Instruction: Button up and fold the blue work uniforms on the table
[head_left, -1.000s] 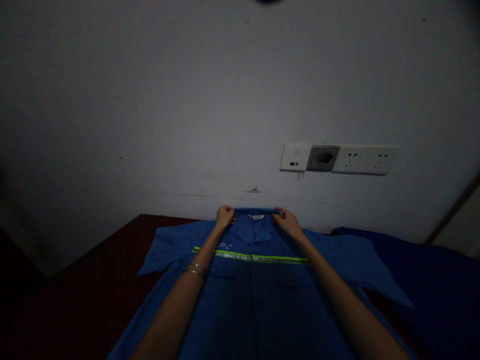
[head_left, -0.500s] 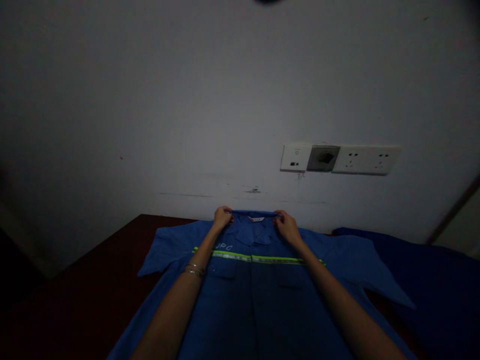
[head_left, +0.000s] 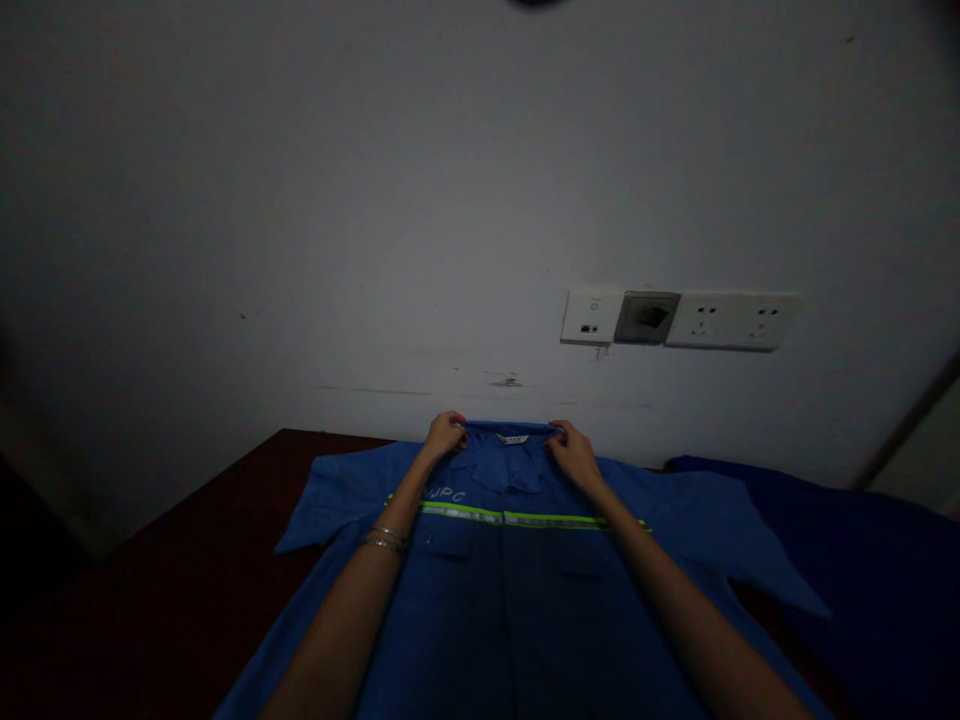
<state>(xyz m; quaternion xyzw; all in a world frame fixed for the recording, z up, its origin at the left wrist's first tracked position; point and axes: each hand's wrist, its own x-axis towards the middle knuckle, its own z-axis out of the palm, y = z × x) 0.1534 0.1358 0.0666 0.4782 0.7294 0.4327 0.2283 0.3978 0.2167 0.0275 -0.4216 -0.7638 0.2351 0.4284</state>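
Note:
A blue short-sleeved work shirt [head_left: 465, 590] lies spread front side up, its collar toward the wall. A yellow-green and silver reflective strip [head_left: 525, 519] crosses its chest, with white lettering above on the left. My left hand [head_left: 447, 436] pinches the left end of the collar [head_left: 510, 428], and my right hand [head_left: 573, 453] pinches the right end. Between the hands a white label [head_left: 513, 438] shows inside the neck. Both sleeves are stretched outward. My forearms lie over parts of the shirt front, and its lower hem is out of view.
Beneath the shirt is a dark reddish-brown tabletop [head_left: 225, 520]. Dark blue cloth [head_left: 885, 570] lies at the right, partly under the sleeve. A pale wall [head_left: 375, 200] rises right behind the collar, carrying a row of sockets and switches [head_left: 679, 320].
Almost nothing differs. My left hand and forearm have shifted very slightly left, uncovering a little more of the lettering; both hands still hold the collar.

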